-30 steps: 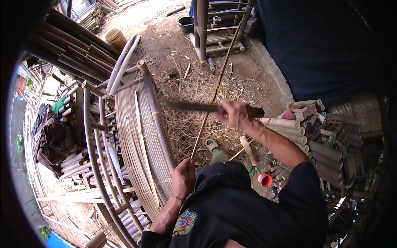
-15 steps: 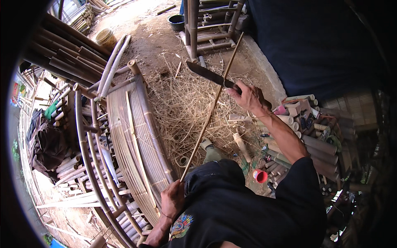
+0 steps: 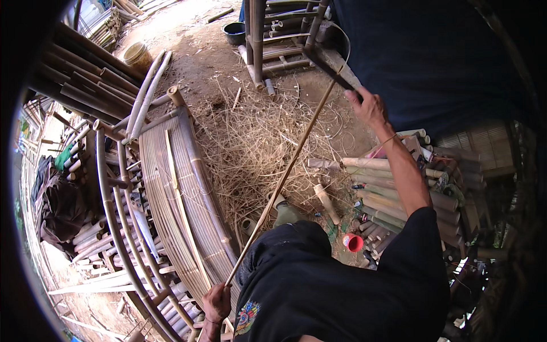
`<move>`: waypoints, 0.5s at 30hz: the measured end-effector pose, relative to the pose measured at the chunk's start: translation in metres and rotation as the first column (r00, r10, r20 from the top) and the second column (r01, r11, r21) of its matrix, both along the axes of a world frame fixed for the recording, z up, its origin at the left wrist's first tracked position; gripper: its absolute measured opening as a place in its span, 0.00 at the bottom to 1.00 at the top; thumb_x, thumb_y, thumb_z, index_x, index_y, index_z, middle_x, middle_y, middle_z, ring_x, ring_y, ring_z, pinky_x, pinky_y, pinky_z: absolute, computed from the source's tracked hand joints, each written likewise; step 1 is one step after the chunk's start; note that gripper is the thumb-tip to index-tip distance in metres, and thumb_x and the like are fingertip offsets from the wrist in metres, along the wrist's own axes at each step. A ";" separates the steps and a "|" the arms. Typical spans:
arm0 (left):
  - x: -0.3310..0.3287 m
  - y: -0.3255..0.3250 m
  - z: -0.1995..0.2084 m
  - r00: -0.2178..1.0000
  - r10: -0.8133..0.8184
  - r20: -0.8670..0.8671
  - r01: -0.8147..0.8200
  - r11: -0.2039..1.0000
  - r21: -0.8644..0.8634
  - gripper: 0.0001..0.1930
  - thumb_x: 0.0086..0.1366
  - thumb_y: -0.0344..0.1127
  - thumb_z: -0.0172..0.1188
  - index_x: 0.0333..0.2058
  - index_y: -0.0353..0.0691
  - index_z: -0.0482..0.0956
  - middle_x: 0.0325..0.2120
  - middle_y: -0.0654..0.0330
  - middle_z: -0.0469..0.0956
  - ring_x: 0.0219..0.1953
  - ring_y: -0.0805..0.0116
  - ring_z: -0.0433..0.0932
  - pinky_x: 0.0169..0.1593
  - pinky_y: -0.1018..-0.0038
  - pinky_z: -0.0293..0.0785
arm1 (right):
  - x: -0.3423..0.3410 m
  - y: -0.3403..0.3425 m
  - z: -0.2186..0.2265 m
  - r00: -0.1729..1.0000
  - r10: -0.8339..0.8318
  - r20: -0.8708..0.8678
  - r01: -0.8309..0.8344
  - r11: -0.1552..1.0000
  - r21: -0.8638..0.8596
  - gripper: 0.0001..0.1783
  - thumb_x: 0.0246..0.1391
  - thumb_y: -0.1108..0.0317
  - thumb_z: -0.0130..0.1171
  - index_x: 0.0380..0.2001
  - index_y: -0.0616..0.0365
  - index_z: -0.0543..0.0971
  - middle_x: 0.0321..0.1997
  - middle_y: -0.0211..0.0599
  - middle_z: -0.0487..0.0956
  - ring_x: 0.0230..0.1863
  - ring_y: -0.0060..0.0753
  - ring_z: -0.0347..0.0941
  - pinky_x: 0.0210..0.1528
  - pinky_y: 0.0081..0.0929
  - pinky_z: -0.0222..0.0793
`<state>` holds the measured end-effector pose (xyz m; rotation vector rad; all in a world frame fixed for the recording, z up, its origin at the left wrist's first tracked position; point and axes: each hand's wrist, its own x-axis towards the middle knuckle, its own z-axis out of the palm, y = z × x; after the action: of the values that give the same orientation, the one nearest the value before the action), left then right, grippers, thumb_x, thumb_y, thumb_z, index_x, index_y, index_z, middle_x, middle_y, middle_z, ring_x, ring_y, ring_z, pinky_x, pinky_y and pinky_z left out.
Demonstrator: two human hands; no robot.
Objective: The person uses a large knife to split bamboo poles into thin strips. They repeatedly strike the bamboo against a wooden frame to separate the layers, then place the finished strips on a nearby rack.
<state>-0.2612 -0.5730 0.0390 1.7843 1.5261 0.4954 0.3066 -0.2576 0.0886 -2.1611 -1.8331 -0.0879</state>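
Note:
My left hand, low beside the bench, is closed round the near end of a long thin bamboo strip. The strip slants up and away to the right. My right hand grips a dark-bladed machete, its handle mostly hidden in the fist. The blade points up and left and meets the strip near its far end. From there a thin curled shaving arcs upward. Beneath the strip, loose bamboo shavings cover the ground.
A slatted bamboo bench stands at my left, with a split strip lying on it. Cut bamboo pieces and a red cup are at my right. A bamboo frame stands ahead, beside a dark cloth.
The machete has moved right along the strip toward its far end, and a curled shaving now shows there. My left hand has moved down and left, still holding the strip.

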 end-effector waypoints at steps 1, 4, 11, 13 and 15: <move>-0.014 -0.009 -0.008 1.000 0.019 -0.007 -0.019 0.999 -0.037 0.04 0.61 0.27 0.58 0.32 0.35 0.80 0.25 0.51 0.80 0.27 0.52 0.81 0.31 0.64 0.77 | 0.018 0.001 0.003 0.997 -0.070 -0.025 0.071 0.996 0.049 0.37 0.58 0.28 0.40 0.33 0.53 0.78 0.26 0.50 0.80 0.32 0.60 0.78 0.33 0.47 0.71; -0.044 -0.026 -0.021 0.977 0.211 0.005 -0.192 0.898 -0.396 0.09 0.67 0.33 0.56 0.35 0.34 0.81 0.20 0.61 0.76 0.22 0.74 0.76 0.26 0.76 0.72 | 0.043 0.007 0.017 0.967 -0.198 -0.160 0.218 0.969 0.119 0.35 0.60 0.32 0.41 0.34 0.57 0.78 0.31 0.53 0.80 0.36 0.59 0.77 0.37 0.45 0.71; 0.076 0.107 0.020 0.724 0.448 0.524 -0.083 0.811 -0.579 0.20 0.73 0.34 0.49 0.59 0.33 0.68 0.21 0.73 0.65 0.20 0.84 0.61 0.23 0.85 0.57 | -0.158 -0.072 -0.044 0.858 0.500 -0.120 -0.478 0.862 0.169 0.31 0.62 0.34 0.42 0.23 0.51 0.71 0.12 0.23 0.70 0.10 0.21 0.67 0.09 0.24 0.62; 0.111 0.131 0.035 0.657 0.442 0.611 -0.028 0.824 -0.567 0.20 0.72 0.35 0.50 0.60 0.34 0.68 0.21 0.73 0.65 0.21 0.85 0.61 0.24 0.86 0.56 | -0.205 -0.096 -0.062 0.732 0.679 -0.049 -0.625 0.699 0.349 0.31 0.59 0.33 0.45 0.21 0.50 0.68 0.12 0.23 0.70 0.10 0.22 0.66 0.09 0.25 0.66; 0.118 0.135 0.040 0.632 0.419 0.652 0.011 0.836 -0.548 0.21 0.72 0.36 0.52 0.60 0.35 0.69 0.22 0.74 0.66 0.21 0.85 0.60 0.24 0.85 0.55 | -0.213 -0.085 -0.050 0.710 0.704 0.019 -0.627 0.620 0.471 0.30 0.59 0.35 0.48 0.22 0.51 0.68 0.12 0.24 0.70 0.09 0.24 0.66 0.09 0.27 0.64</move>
<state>-0.1428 -0.4384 0.0791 0.7870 1.0958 0.7539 0.0940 -0.3426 0.0387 -1.0389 -2.1326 -0.1360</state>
